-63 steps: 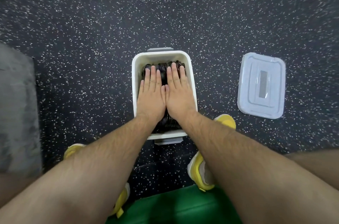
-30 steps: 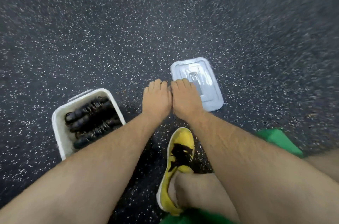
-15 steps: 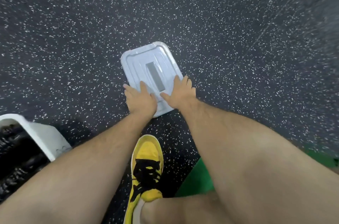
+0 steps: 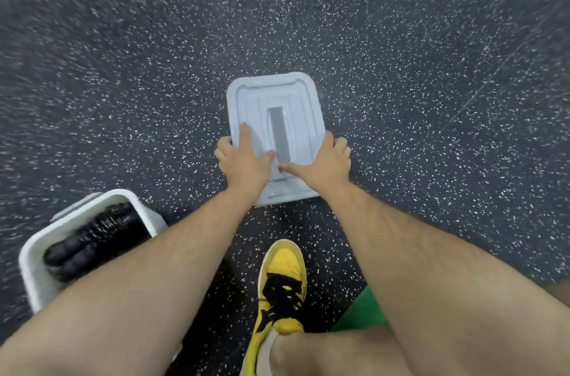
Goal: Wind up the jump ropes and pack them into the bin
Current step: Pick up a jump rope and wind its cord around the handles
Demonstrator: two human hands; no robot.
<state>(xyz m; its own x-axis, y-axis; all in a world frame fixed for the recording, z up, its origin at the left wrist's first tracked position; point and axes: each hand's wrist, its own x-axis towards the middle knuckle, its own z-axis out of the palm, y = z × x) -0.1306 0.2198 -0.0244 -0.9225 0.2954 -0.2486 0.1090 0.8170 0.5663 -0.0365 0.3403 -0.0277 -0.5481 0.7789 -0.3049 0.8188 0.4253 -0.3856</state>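
A pale blue-white bin lid with a grey strip down its middle lies ahead of me on the speckled floor. My left hand grips its left edge, thumb and index finger on top and the other fingers round the rim. My right hand grips the right edge, thumb lying on top. The white bin stands at the lower left, partly behind my left forearm. Black wound jump ropes fill it.
My yellow and black shoe is planted just below the lid, between my arms. Green shorts and a knee show at the bottom right. Dark speckled rubber floor spreads all around.
My hands left the ropes in the bin, swung right to the lid and closed on its two side edges. The view has turned, so the bin now shows more at lower left.
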